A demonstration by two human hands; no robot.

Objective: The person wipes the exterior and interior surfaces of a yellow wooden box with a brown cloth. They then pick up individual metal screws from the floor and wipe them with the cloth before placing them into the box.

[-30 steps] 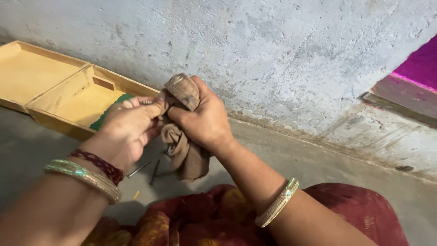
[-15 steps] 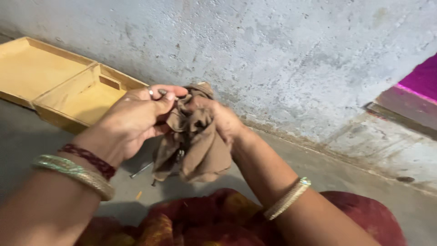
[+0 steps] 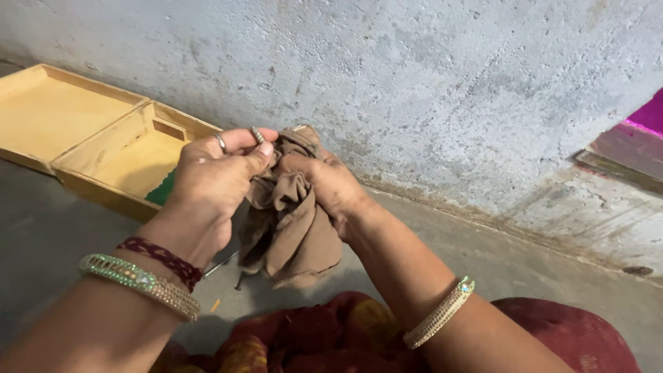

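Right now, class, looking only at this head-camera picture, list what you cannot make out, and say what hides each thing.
- The small metal piece pinched by the left hand: too small to identify.
- The right hand: its fingers are buried in the brown cloth.
- The thin metal rods on the floor: mostly hidden behind the left wrist and the cloth.
- The open wooden box: cut off by the left edge; the green patch inside is partly behind the left hand.

Both hands bunch a brown cloth [image 3: 290, 221] at chest height: left hand [image 3: 214, 183] pinching its top edge, right hand [image 3: 331, 190] gripping from behind. Open wooden box [image 3: 90, 148] sits against grey wall [image 3: 428, 83], left.
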